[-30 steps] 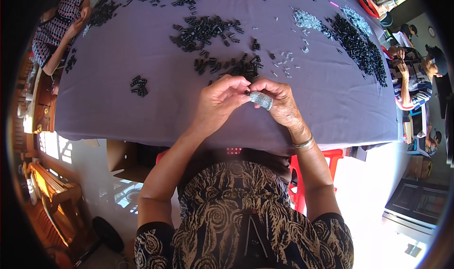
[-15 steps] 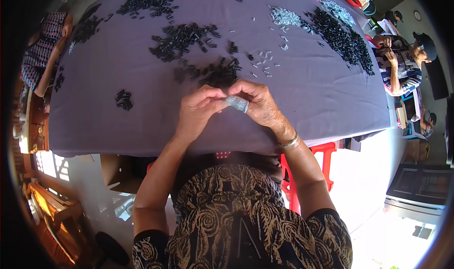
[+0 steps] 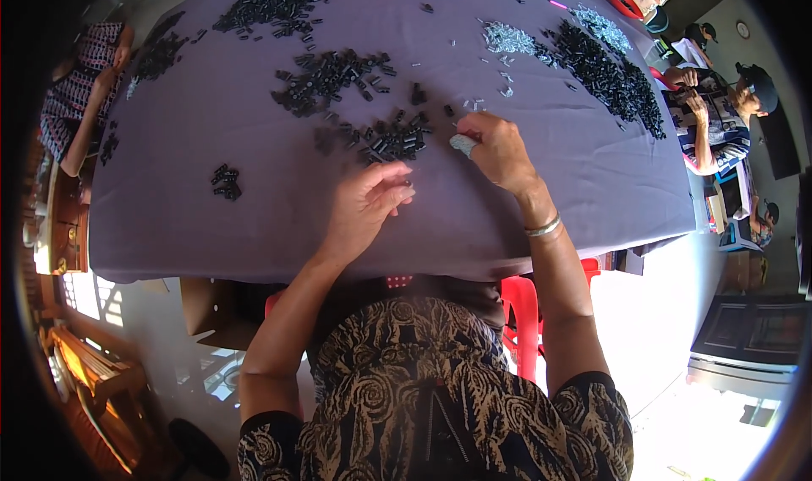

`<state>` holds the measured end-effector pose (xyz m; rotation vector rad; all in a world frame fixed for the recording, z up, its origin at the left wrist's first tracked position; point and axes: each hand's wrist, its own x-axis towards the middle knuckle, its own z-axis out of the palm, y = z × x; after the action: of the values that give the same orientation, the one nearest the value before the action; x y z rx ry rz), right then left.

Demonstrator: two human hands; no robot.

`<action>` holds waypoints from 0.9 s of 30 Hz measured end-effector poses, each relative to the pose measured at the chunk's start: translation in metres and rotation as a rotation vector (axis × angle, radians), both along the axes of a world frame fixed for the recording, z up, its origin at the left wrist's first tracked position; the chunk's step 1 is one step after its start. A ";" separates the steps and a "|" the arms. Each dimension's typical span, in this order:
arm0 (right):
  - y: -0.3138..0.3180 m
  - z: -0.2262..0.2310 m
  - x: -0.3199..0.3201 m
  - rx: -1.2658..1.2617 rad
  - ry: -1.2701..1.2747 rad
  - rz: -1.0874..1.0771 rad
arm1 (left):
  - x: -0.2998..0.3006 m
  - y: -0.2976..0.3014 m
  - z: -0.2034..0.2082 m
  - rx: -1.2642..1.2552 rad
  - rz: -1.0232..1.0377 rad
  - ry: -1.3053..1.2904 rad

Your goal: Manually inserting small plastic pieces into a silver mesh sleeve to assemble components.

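Note:
My left hand [image 3: 370, 202] is closed in a pinch above the cloth near the table's front edge. A tiny dark bit shows at its fingertips, too small to name. Farther right, my right hand [image 3: 501, 153] reaches down to the cloth with its fingers bent together, beside a few small clear tube-like pieces [image 3: 475, 106]. A silver-grey cover [image 3: 463, 145] wraps one digit of that hand. What its fingertips touch is hidden. Just beyond my left hand lies a loose pile of short black cylindrical pieces [image 3: 397, 141].
On the purple-grey tablecloth [image 3: 279, 227] lie more black heaps [image 3: 334, 82], a small black cluster [image 3: 225, 181] at left, and clear pieces [image 3: 510, 37] farther back. A large black pile [image 3: 605, 75] lies right. People sit at the left [image 3: 85, 92] and right [image 3: 715, 113] sides.
My hands were together at the silver-grey cover and have parted. The right hand has moved right and away from me to the clear pieces; the left has stayed nearly in place.

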<state>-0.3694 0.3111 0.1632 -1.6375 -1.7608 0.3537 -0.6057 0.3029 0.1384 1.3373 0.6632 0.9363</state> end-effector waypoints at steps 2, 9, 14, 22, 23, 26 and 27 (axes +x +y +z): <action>0.008 0.002 -0.004 -0.144 -0.143 -0.010 | 0.000 0.000 0.001 -0.029 0.000 -0.015; 0.016 0.005 -0.011 -0.269 -0.195 0.031 | -0.004 0.003 -0.004 0.060 0.016 0.022; 0.002 0.009 -0.027 -0.171 0.175 -0.029 | -0.005 0.004 -0.008 0.049 0.047 0.035; -0.008 0.005 -0.063 -0.229 0.895 0.315 | -0.003 0.006 -0.008 0.000 0.110 -0.117; -0.007 0.002 -0.064 -0.229 0.896 0.314 | -0.003 0.006 -0.009 0.006 0.112 -0.130; -0.006 -0.005 -0.066 -0.261 0.963 0.319 | -0.002 0.007 -0.010 -0.019 0.119 -0.146; -0.008 -0.005 -0.067 -0.265 0.949 0.311 | -0.002 0.006 -0.011 -0.051 0.126 -0.146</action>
<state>-0.4369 0.3030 0.1585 -1.0361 -1.2264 1.3068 -0.6077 0.3093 0.1278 1.1798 0.6598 1.1004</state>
